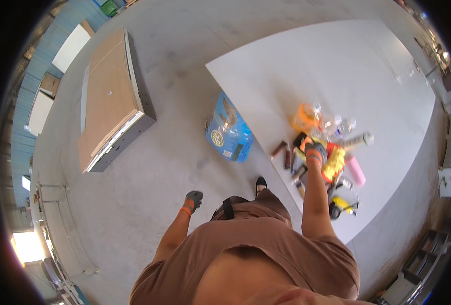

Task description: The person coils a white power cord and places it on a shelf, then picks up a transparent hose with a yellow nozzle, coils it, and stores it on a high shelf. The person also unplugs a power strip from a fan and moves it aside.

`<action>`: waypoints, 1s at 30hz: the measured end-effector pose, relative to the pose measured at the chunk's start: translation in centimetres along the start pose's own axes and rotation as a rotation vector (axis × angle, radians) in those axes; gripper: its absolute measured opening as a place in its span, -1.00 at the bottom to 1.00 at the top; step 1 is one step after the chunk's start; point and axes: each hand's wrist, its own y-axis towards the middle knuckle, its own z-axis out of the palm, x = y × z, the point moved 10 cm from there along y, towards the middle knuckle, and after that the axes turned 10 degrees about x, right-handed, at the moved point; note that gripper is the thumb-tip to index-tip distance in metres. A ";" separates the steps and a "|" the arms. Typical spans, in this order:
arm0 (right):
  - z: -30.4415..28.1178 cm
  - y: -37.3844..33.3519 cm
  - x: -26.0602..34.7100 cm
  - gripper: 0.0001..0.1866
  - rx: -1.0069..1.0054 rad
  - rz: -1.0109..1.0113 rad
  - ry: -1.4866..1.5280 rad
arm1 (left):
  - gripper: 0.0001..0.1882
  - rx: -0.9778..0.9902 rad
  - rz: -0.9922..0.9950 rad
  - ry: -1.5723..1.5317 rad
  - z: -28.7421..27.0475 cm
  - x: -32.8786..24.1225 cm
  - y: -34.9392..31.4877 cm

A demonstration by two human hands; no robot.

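Note:
My right hand (315, 151), in a grey glove with an orange cuff, reaches into a cluster of items on the white table. Its fingers are closed beside a small orange piece (305, 144); what they grip is too small to make out. A crinkled yellow and red package (334, 163) lies against the hand. Around it are clear plastic bottles (331, 123), a white bottle (358, 141), a pink cylinder (356, 172) and dark brown tubes (287, 158). Away from the table, my left hand (193, 199), gloved alike, hangs over the floor with fingers curled and nothing visible in them.
The large white table (347, 61) fills the right side. By its left edge a blue printed plastic bag (230, 129) stands on the floor. An orange transparent container (307, 118) and a yellow and black object (341, 205) lie on the table. Stacked brown boards (108, 91) stand at left.

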 end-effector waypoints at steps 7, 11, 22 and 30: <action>-1.7 1.1 -17.1 -0.52 0.054 0.352 -0.057 | -0.94 -0.121 -0.398 -0.419 -8.3 4.4 1.8; -7.9 -3.1 -16.1 -0.46 -0.237 0.380 0.009 | -0.93 -0.040 -0.399 -0.436 -11.2 0.1 4.5; 5.6 -5.6 28.1 -0.52 -0.181 0.253 0.233 | -0.85 -0.023 -0.022 0.073 -43.2 -28.0 29.1; 9.2 0.8 47.7 -0.70 -0.287 0.190 0.353 | -0.70 0.131 0.320 -0.183 -48.3 -63.2 35.2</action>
